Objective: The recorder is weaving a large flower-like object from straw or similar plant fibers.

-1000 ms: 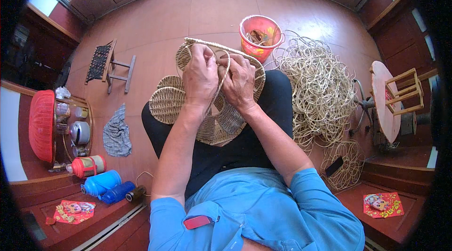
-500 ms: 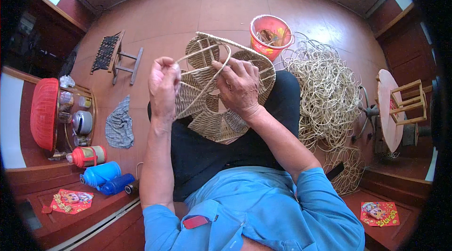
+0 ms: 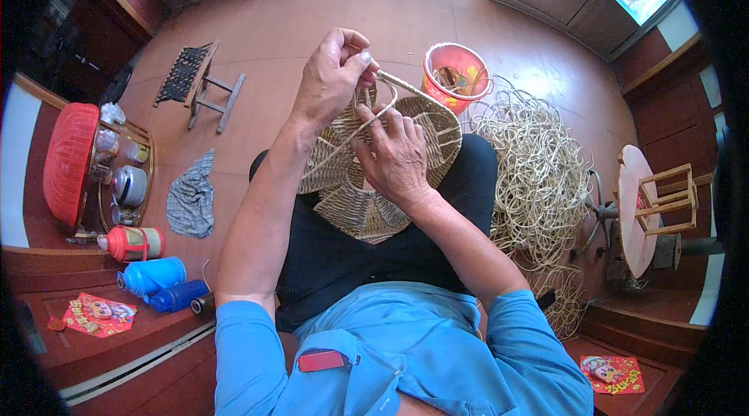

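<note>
A shallow, basket-like woven piece (image 3: 339,201) of tan straw cord, with a braided rim and fan-shaped panels, rests on my lap between my thighs. Closed in a pinch, my left hand (image 3: 335,77) holds a tan cord (image 3: 390,96) at the far rim; its fingertips partly hide the cord. The cord curves in a small loop towards my right hand (image 3: 394,155). That hand lies over the weave, its index finger and thumb pressed on the cord and its other fingers bent over the piece. My hands cover part of the panels.
A large heap of loose cord (image 3: 534,174) lies on the floor to my right, beside a red bucket (image 3: 456,73). A small stool (image 3: 187,77) stands far left. Nearer left are a rack (image 3: 140,182), flasks (image 3: 152,276) and a checked cloth (image 3: 191,198). A round table (image 3: 632,209) stands tipped at right.
My left hand has moved up and right, from the left side of the woven piece to its far rim. The wide cord loop has become smaller. My right hand stays on the weave.
</note>
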{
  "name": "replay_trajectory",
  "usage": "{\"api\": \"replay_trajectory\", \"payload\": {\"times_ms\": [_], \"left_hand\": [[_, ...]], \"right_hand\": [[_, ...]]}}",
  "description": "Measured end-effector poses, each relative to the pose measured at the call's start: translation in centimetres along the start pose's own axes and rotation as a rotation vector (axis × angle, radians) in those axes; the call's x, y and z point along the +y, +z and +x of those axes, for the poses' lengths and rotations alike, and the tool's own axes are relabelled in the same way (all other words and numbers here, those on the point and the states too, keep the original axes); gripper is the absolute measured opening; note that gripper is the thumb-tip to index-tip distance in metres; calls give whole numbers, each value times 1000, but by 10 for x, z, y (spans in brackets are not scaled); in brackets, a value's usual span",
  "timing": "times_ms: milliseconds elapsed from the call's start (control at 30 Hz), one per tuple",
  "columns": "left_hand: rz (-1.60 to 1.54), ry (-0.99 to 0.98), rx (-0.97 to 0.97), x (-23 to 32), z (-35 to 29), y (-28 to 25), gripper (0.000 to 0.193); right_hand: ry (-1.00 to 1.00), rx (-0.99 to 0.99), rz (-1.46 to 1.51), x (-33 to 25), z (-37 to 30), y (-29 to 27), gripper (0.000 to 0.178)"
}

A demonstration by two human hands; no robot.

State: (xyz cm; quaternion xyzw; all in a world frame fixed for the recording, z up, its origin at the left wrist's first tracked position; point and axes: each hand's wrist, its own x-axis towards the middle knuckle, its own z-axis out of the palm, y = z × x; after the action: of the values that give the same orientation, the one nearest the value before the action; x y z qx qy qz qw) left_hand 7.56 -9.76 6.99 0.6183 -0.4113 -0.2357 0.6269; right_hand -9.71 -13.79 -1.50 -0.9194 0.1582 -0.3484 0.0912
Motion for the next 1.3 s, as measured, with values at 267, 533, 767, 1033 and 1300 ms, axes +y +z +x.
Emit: {"api": "replay_trajectory", "payload": {"times_ms": [267,533,767,1033,1300], "left_hand": [[447,-76,183,-20,-45,-13,39],[8,-162,48,-41,-48,-22,44],[69,-225,150,-33,-50,-17,23],[1124,184,356,-37,-90,-43,18],[1321,215,395,-31,-105,-88,15]], "right_hand": [[63,-8,114,-1,3,1,52],[85,4,133,-1,3,2,48],[63,12,138,-2,1,-1,45],[86,4,138,-1,4,1,43],[22,156,179,-19,30,14,12]]}}
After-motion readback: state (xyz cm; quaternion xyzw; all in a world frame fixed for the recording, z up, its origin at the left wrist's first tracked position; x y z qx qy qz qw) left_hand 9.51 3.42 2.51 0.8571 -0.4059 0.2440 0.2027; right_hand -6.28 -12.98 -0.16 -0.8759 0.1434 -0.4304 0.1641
